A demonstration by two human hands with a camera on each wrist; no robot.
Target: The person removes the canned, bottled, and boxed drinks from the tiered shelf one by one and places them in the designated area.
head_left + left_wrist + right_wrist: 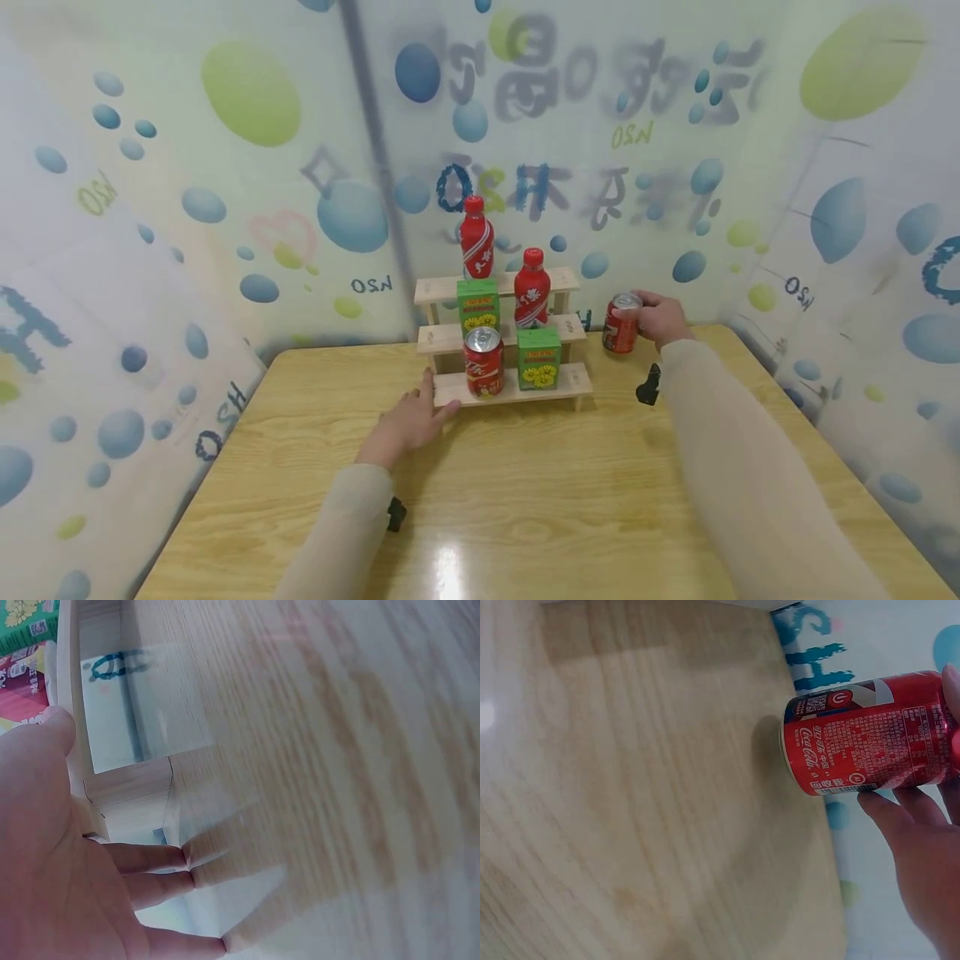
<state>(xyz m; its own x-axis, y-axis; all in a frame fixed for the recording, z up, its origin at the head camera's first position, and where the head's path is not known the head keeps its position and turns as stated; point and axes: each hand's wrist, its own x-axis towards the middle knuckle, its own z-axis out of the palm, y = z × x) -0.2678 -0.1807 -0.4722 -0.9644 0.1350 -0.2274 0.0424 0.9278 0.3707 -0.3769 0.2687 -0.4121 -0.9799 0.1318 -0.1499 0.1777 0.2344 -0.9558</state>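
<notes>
In the head view my right hand [660, 318] holds a red Coca-Cola can [621, 325] near the table's back edge, right of a three-step wooden rack [442, 337]. The right wrist view shows fingers and thumb around the can's upper part [862, 735]; whether its base touches the table I cannot tell. At the rack's lower left end, my left hand [408, 423] has its fingers spread. Its thumb lies against the bottom step's front edge, and its fingertips reach the tabletop in the left wrist view. A second red can [484, 367] and a green box [539, 360] stand on that bottom step.
The middle step bears another green box [478, 304] and a red bottle [532, 287]. One more red bottle [477, 242] stands on the top step. A patterned curtain [300, 208] hangs behind and beside the wooden table [525, 500].
</notes>
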